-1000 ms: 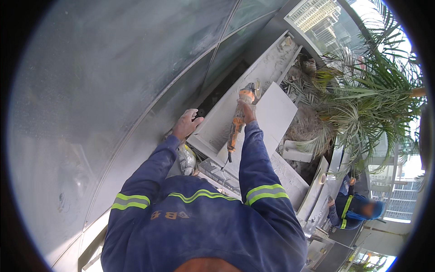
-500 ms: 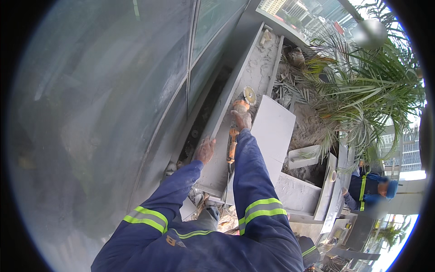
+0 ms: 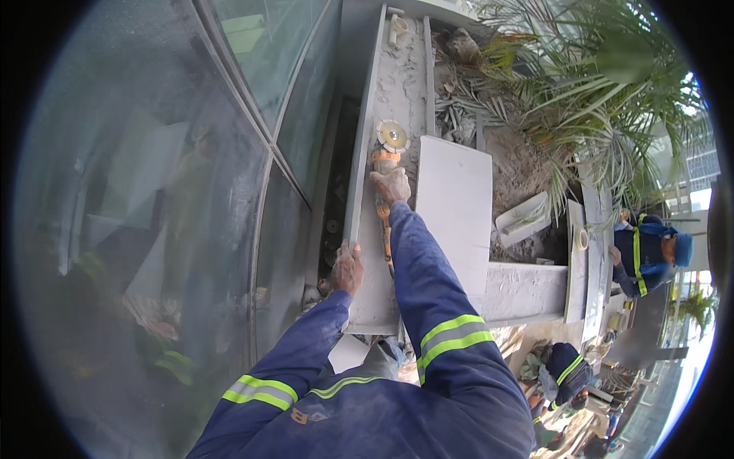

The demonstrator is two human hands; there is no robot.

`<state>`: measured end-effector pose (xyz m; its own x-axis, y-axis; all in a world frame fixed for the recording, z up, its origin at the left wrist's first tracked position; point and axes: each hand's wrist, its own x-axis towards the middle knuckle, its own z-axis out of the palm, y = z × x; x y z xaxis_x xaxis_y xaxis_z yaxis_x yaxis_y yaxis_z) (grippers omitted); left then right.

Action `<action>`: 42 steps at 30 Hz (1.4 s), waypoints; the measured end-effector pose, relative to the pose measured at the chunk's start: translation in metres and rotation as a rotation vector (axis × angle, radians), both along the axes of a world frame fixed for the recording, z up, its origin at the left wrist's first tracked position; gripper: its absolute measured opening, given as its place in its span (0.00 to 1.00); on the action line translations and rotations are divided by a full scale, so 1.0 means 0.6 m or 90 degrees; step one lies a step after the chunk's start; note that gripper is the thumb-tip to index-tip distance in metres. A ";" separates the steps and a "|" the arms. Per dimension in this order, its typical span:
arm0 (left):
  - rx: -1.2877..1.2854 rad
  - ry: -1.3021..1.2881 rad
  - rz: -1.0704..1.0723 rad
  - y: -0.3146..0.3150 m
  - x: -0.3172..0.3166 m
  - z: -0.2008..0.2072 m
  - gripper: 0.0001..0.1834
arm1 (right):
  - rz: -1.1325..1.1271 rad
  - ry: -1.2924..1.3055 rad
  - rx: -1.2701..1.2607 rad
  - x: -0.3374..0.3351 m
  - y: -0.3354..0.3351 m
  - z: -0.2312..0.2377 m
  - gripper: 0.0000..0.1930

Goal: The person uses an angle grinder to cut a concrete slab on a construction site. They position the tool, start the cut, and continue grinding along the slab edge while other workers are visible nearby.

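The right hand (image 3: 391, 186) wraps its fingers round the angle grinder (image 3: 386, 158) over the grey ledge (image 3: 407, 84), while the left hand (image 3: 348, 271) rests at its rim (image 3: 360, 176), finger spread unclear to me, so a kicking disc (image 3: 393, 136) could reach it.

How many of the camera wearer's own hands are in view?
2: the left hand at the ledge's near left edge, and the right hand around the grinder. Neither is fully hidden.
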<state>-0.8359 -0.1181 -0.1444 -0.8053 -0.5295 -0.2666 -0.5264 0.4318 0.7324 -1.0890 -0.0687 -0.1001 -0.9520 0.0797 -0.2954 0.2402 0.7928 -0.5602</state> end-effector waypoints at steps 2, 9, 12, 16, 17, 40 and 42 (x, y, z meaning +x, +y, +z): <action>-0.021 0.028 -0.023 -0.025 0.008 -0.030 0.32 | 0.001 0.020 -0.026 0.027 -0.040 0.020 0.34; -0.023 0.048 -0.077 -0.045 0.001 -0.151 0.30 | -0.066 0.115 0.117 0.053 -0.056 -0.001 0.37; -0.039 0.053 -0.073 -0.062 0.007 -0.149 0.28 | -0.054 0.147 0.099 0.111 -0.041 -0.014 0.38; -0.387 0.080 -0.235 -0.093 -0.005 -0.181 0.27 | -0.088 0.249 0.098 0.180 -0.029 -0.017 0.41; -0.413 0.085 -0.224 -0.125 0.002 -0.186 0.28 | -0.070 0.257 0.067 0.214 -0.043 0.001 0.41; -0.307 0.094 -0.275 -0.013 -0.004 -0.032 0.33 | -0.350 -0.162 -0.347 0.823 0.570 -0.485 0.43; -0.336 0.091 -0.284 0.005 -0.013 -0.037 0.34 | -0.444 -0.093 -0.486 0.790 0.545 -0.519 0.35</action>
